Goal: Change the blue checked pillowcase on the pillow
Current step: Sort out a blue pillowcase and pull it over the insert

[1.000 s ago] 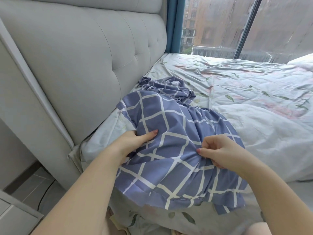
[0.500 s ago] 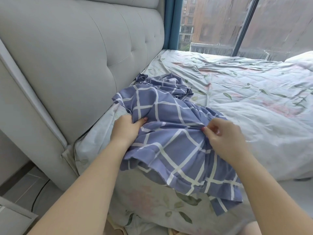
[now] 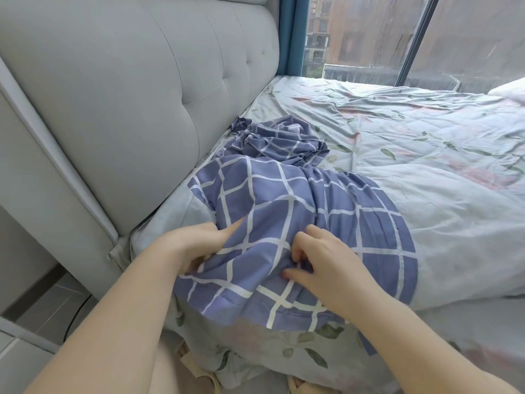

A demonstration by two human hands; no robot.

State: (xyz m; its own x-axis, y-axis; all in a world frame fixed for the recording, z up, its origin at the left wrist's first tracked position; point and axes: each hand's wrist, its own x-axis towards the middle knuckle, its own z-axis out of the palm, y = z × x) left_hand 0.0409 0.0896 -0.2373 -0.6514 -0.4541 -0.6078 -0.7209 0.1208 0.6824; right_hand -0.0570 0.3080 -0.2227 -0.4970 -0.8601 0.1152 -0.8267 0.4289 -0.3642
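The blue checked cotton pillowcase with white lines [image 3: 298, 206] lay on the near corner of the bed, bulging over something that the cloth hid. Its open hem hung over the bed edge at 6 o'clock.

The left hand [image 3: 196, 245] was at 8 o'clock of the pillowcase. It gripped a fold of the cloth, with most fingers tucked under the fabric and 1 finger [image 3: 233, 227] stretched along it. The right hand [image 3: 326, 265] was at 5 o'clock, near the left one. Its fingers [image 3: 298, 251] were curled narrow and pinched a bunch of the same cloth.

At 12 o'clock, touching the pillowcase, lay a crumpled heap of the same blue checked fabric [image 3: 284, 140]. The pale floral bed sheet with green leaves [image 3: 426, 172] spread to 2 o'clock. The grey tufted padded headboard [image 3: 142, 95] stood at 10 o'clock, and at 1 o'clock were a blue curtain [image 3: 292, 32] and a large glass window [image 3: 369, 38].
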